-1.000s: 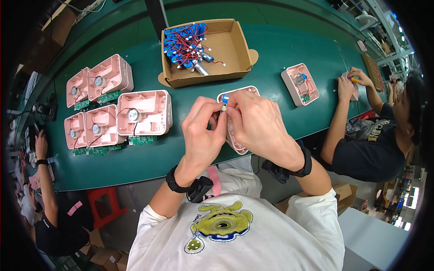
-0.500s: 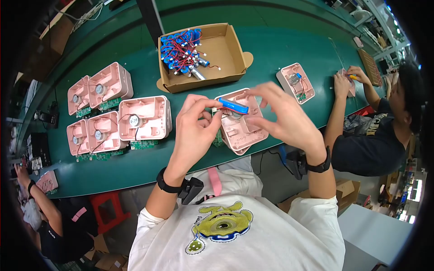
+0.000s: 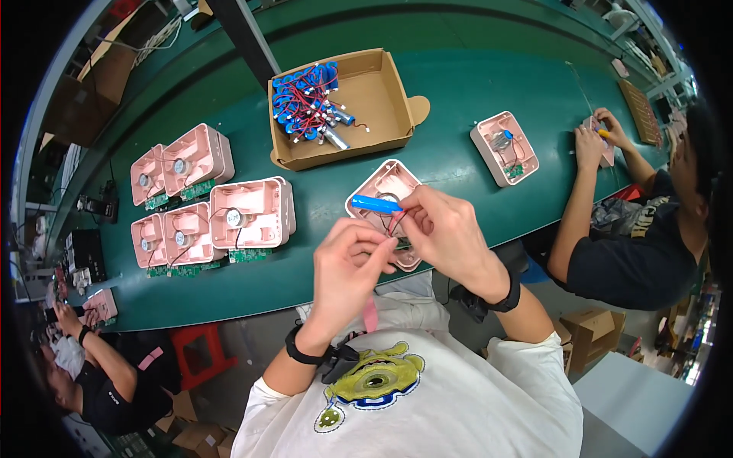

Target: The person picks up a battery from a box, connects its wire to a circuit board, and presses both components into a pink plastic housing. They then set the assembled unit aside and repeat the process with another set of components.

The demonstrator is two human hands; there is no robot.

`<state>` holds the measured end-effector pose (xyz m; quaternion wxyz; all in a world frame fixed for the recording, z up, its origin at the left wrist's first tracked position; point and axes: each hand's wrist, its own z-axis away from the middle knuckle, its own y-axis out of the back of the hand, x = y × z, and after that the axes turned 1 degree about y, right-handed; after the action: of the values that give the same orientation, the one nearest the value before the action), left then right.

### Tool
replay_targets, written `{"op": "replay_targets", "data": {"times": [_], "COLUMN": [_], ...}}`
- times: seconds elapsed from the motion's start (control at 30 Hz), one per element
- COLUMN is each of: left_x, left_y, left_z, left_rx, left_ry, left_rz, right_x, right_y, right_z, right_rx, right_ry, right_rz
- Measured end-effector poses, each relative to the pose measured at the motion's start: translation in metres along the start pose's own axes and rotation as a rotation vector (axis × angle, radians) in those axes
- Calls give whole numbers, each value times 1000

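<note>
A blue cylindrical battery (image 3: 376, 204) with red and black wires is pinched at one end by my right hand (image 3: 450, 237), held level above an open pink square housing (image 3: 385, 185) on the green belt. My left hand (image 3: 350, 267) sits just below and left, fingertips closed on the thin wires and a small green board edge by the housing's near rim. Both wrists wear black bands. The housing's near part is hidden behind my hands.
A cardboard tray (image 3: 382, 99) with several blue wired batteries stands behind. Several pink housings (image 3: 252, 214) with speakers lie stacked at left. Another pink housing (image 3: 504, 147) lies at right, near a seated person's hands (image 3: 592, 141). Another person (image 3: 92, 374) sits lower left.
The battery went from upright between both hands to lying level in my right hand. My left hand dropped lower toward the housing's near edge, on the wires.
</note>
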<state>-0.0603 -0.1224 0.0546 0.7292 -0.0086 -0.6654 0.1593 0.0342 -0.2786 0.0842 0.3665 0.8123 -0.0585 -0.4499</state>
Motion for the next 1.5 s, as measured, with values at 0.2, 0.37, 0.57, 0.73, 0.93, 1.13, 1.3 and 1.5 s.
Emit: {"op": "replay_targets", "data": {"times": [0.2, 0.37, 0.57, 0.73, 0.93, 1.13, 1.3, 1.5], "left_x": [-14, -30, -36, -39, -58, -54, -56, -57], "left_y": [-16, -17, -9, 20, 53, 29, 19, 39], "left_z": [23, 29, 25, 33, 23, 9, -4, -25], "left_rx": [126, 90, 87, 183, 268, 217, 148, 97], "left_ry": [-301, -550, -648, -714, -610, -131, -189, -220], "left_rz": [-523, -701, -672, -674, -773, -518, -607, -591], "right_x": [-4, -14, -11, -2, 11, 93, 111, 45], "right_y": [-6, 26, 12, 16, 47, 42, 48, 19], "right_z": [18, 22, 12, 11, 21, 13, 9, -3], "right_rx": [-86, -289, -296, -193, 45, 174, 363, 50], "right_ry": [-12, 161, 185, 167, -82, -283, -237, -486], "right_rz": [23, 264, 411, 450, 568, 757, 1057, 472]}}
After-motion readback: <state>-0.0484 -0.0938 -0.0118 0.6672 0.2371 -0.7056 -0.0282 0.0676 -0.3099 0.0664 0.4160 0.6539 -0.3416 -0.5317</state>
